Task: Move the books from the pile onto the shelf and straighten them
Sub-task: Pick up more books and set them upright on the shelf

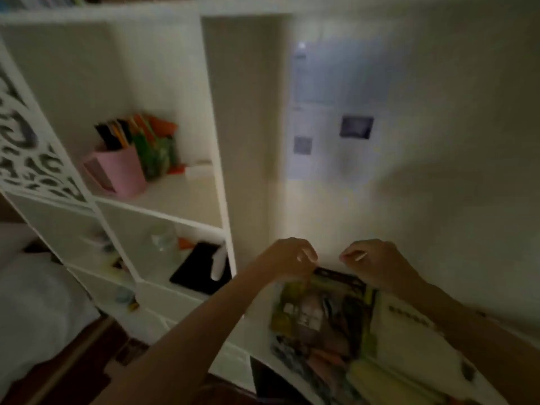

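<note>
A pile of books lies on a white desk at the lower right. Its top book has a colourful green and dark cover, and a pale book lies beside it on the right. My left hand and my right hand hover side by side over the top book's far edge, fingers curled, fingertips facing each other. Nothing shows in either hand. Motion blur hides whether a finger touches the cover. The white shelf unit stands to the left of the hands.
One shelf compartment holds a pink container and upright colourful folders. The compartment below has a glass jar, a black flat item and a white bottle. Papers hang on the wall. White bedding lies at the left.
</note>
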The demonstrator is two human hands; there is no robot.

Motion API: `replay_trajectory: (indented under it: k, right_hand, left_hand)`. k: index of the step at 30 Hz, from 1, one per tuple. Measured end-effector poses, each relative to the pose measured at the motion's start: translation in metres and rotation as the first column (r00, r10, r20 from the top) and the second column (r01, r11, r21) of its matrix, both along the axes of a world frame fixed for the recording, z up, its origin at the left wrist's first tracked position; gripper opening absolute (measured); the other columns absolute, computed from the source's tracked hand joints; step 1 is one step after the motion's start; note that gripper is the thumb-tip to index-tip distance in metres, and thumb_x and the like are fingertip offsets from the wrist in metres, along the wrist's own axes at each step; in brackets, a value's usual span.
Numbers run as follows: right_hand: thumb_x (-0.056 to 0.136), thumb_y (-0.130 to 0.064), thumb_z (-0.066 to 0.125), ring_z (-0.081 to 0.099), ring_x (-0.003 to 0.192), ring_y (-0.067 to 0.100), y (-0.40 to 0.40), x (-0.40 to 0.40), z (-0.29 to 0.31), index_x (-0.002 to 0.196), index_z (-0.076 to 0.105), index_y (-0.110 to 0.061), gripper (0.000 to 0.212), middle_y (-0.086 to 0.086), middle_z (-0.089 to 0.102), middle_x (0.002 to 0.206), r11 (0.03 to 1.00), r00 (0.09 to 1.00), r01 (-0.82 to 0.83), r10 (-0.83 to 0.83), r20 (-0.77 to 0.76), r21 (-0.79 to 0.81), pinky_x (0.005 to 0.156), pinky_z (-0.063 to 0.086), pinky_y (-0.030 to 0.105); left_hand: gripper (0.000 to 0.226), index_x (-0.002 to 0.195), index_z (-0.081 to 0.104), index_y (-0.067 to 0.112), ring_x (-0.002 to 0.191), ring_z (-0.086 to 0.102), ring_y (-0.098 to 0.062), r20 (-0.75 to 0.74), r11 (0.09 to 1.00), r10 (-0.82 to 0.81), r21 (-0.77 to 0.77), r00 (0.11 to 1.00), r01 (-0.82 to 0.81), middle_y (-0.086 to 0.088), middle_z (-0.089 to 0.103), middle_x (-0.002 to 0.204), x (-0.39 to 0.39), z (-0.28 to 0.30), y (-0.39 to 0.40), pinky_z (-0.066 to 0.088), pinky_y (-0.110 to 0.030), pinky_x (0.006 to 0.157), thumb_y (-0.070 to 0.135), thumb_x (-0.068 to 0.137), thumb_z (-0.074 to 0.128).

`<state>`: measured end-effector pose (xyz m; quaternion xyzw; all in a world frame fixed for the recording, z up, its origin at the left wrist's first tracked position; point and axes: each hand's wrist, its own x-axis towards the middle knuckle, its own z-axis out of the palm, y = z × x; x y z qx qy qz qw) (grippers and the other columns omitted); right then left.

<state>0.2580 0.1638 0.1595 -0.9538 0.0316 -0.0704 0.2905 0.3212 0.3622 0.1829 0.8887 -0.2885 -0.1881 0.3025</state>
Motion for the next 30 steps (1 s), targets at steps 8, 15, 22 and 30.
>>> replay_trajectory:
  k: [8, 15, 22, 30]
  right_hand:
    - [0.092, -0.019, 0.058, 0.061, 0.105, 0.016, -0.08, -0.087, -0.163, 0.118, 0.063, -0.016, 0.027, 0.002, 0.064, 0.118, 0.966, 0.87, 0.256, -0.248, -0.426, -0.039, 0.089, 0.046, 0.023]
    - [0.099, -0.034, 0.043, 0.026, 0.142, 0.017, -0.044, -0.058, -0.209, 0.147, 0.03, -0.022, 0.051, -0.002, 0.031, 0.152, 0.965, 0.855, 0.19, -0.254, -0.452, -0.181, 0.115, 0.022, 0.03]
    - [0.091, -0.066, 0.011, -0.005, 0.149, 0.022, -0.006, -0.027, -0.239, 0.154, 0.008, -0.023, 0.077, -0.002, 0.001, 0.162, 0.885, 0.735, 0.112, -0.38, -0.561, -0.452, 0.113, 0.005, 0.063]
    - [0.087, -0.06, 0.051, 0.011, 0.149, 0.02, 0.016, -0.025, -0.251, 0.152, 0.02, -0.029, 0.079, -0.006, 0.02, 0.16, 0.906, 0.863, 0.07, -0.264, -0.43, -0.417, 0.078, -0.041, 0.061]
  left_hand:
    - [0.086, 0.121, 0.06, 0.02, 0.109, 0.059, -0.024, -0.307, 0.961, 0.261, 0.17, 0.915, -0.217, -0.003, 0.062, 0.12, 0.026, -0.279, -0.019, 0.048, -0.04, 0.095, 0.073, 0.054, 0.065]
    - [0.09, 0.149, 0.018, 0.011, 0.145, 0.007, -0.038, -0.188, 0.906, 0.315, 0.352, 0.93, -0.236, -0.02, 0.012, 0.155, 0.02, -0.283, -0.048, 0.016, -0.047, 0.116, 0.065, 0.084, 0.05]
    - [0.121, 0.145, 0.017, 0.014, 0.131, 0.034, -0.036, -0.11, 0.829, 0.517, 0.314, 0.849, -0.464, -0.018, 0.027, 0.146, 0.03, -0.296, -0.052, 0.035, -0.046, 0.105, 0.076, 0.055, 0.069]
    - [0.082, 0.133, 0.045, 0.002, 0.117, 0.055, -0.033, -0.343, 0.857, 0.505, 0.085, 0.792, -0.509, -0.018, 0.056, 0.129, 0.053, -0.3, -0.03, 0.044, -0.035, 0.095, 0.041, 0.07, 0.08]
